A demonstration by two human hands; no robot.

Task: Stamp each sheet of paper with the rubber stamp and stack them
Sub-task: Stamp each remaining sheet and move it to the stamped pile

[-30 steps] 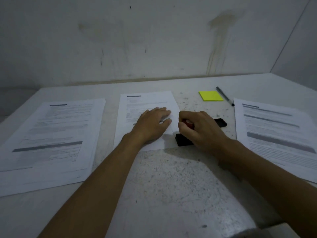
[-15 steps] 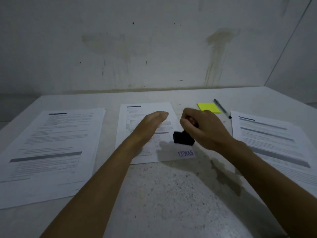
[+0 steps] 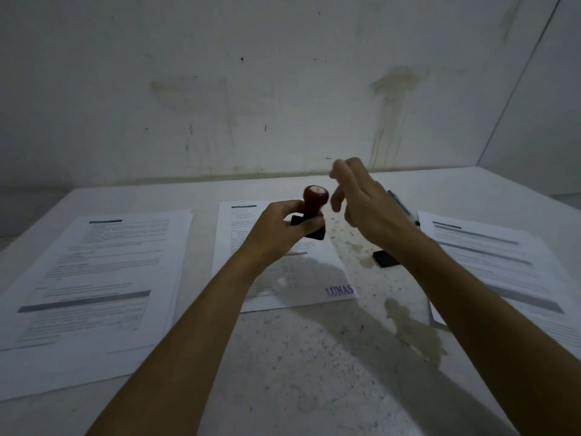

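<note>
You are facing a pale, scuffed wall (image 3: 251,89) with a brownish drip stain (image 3: 390,99) running down it right of centre. A second wall (image 3: 553,105) is meeting it at a corner on your right. Dim light is falling across the speckled white desk (image 3: 314,372) below you.

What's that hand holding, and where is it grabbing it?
The left hand holds the rubber stamp, fingers around the lower handle just above its black base. The right hand is open and holds nothing.
</note>
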